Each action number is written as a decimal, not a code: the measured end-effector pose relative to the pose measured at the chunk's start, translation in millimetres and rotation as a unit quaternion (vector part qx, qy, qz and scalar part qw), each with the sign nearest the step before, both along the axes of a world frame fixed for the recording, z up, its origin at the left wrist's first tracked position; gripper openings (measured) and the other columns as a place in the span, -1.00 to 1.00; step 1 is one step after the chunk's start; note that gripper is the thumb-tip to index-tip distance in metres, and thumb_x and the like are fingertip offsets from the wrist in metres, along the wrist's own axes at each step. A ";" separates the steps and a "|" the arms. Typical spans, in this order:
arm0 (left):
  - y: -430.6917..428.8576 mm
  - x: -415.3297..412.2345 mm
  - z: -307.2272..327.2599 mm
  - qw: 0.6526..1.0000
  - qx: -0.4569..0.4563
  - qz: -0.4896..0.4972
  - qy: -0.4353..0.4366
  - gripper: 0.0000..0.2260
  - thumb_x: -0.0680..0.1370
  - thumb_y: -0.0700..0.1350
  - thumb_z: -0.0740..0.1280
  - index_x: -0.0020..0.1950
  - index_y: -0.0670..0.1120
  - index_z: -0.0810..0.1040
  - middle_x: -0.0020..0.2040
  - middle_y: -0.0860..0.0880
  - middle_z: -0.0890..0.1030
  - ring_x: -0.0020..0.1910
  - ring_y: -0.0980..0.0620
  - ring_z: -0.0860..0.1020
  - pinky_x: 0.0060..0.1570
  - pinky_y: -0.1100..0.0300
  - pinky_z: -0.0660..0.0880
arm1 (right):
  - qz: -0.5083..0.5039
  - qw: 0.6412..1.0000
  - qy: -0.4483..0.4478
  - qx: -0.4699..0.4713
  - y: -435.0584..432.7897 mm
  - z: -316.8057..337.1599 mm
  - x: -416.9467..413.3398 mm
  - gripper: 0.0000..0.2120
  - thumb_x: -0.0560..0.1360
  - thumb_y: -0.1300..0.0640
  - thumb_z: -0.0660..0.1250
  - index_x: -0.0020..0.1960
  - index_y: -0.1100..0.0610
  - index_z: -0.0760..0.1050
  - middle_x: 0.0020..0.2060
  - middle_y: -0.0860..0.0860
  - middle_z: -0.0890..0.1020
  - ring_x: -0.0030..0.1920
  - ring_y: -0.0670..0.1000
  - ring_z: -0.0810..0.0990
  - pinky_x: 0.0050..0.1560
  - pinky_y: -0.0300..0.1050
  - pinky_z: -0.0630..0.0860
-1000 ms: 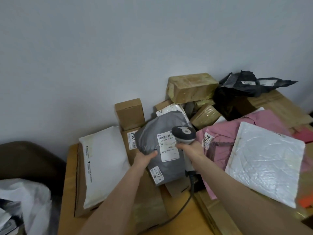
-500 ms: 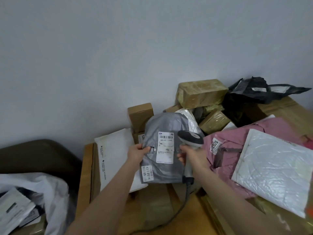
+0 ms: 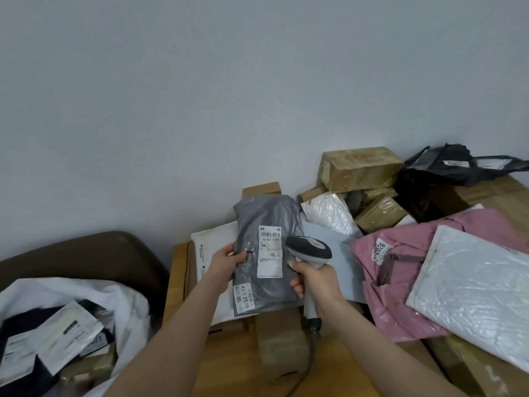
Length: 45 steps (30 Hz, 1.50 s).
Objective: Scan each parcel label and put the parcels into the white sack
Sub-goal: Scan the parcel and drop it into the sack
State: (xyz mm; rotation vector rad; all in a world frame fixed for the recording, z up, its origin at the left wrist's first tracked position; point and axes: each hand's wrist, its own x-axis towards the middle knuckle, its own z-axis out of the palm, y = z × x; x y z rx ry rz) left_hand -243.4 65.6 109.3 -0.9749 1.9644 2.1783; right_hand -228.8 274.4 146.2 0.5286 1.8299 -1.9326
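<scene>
— What's in the white sack?
— Labelled parcels. Right of it, the left hand pinches the grey parcel. The right hand grips the scanner, and a pink mailer lies farther right.

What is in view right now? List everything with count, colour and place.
grey parcel: one, grey, held up, label toward camera
scanner: one, grey-white, beside that label
sack: one, white, lower left, parcels inside
pink parcel: one, pink, right pile
bubble mailers: two, white, one on pink parcel, one behind
taped boxes: at least two, brown, back of pile
black bags: count unclear, black, back right
left hand: one, grips grey parcel's left edge
right hand: one, grips scanner handle
</scene>
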 end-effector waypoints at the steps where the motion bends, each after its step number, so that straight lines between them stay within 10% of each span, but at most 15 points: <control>1: -3.5 2.7 1.2 1.000 -0.006 0.007 -0.010 -0.76 0.55 -0.33 0.31 0.21 -0.15 0.51 -0.06 -0.10 0.63 -0.13 -0.07 0.60 -0.13 0.07 0.57 | 0.005 1.000 0.001 -0.002 -2.6 0.3 0.7 -0.87 0.44 0.22 0.42 -0.20 0.30 0.57 -0.50 0.13 0.59 -0.51 0.03 0.49 -0.44 -0.12 0.41; 10: -53.3 43.6 -28.3 0.952 -0.247 0.029 -0.176 -0.60 0.56 -0.27 0.25 0.41 -0.16 0.38 0.24 -0.21 0.53 0.13 -0.17 0.54 0.15 -0.01 0.51 | 0.056 0.997 -0.050 -0.011 -31.2 -12.6 10.9 -0.87 0.47 0.27 0.37 -0.23 0.29 0.50 -0.50 0.14 0.56 -0.54 0.02 0.46 -0.46 -0.14 0.42; 16: -50.9 43.2 -35.2 0.919 -0.336 -0.061 -0.196 -0.36 0.46 0.17 0.38 0.43 -0.09 0.29 0.26 -0.08 0.52 0.09 -0.08 0.55 0.02 0.07 0.49 | 0.084 0.993 -0.079 -0.012 -53.3 -25.8 21.2 -0.91 0.46 0.30 0.38 -0.20 0.29 0.51 -0.49 0.15 0.55 -0.53 0.04 0.46 -0.47 -0.14 0.39; 20: -42.2 41.6 -38.4 0.885 -0.421 -0.082 -0.180 -0.68 0.51 0.05 0.36 0.22 -0.04 0.52 0.10 -0.05 0.61 -0.01 -0.04 0.57 -0.08 0.11 0.50 | 0.090 0.992 -0.087 -0.012 -54.6 -31.2 28.8 -0.91 0.47 0.28 0.39 -0.18 0.28 0.53 -0.46 0.16 0.58 -0.51 0.03 0.48 -0.43 -0.12 0.41; 26: -42.7 35.7 -22.2 0.974 -0.195 0.042 -0.106 -0.79 0.50 -0.17 0.42 0.07 -0.25 0.60 -0.08 -0.15 0.65 -0.07 -0.14 0.62 0.06 -0.05 0.57 | 0.079 0.996 -0.038 -0.006 -40.8 -21.2 46.5 -0.89 0.47 0.25 0.41 -0.14 0.32 0.59 -0.43 0.15 0.61 -0.48 0.02 0.51 -0.41 -0.13 0.45; 45: -30.3 54.6 18.4 0.984 -0.107 0.132 -0.047 -0.68 0.53 -0.17 0.39 0.25 -0.25 0.52 0.07 -0.17 0.61 -0.04 -0.08 0.53 -0.02 0.08 0.46 | 0.119 0.993 0.014 0.023 -36.1 9.6 70.5 -0.88 0.44 0.23 0.39 -0.26 0.25 0.56 -0.46 0.11 0.59 -0.49 -0.01 0.50 -0.39 -0.16 0.45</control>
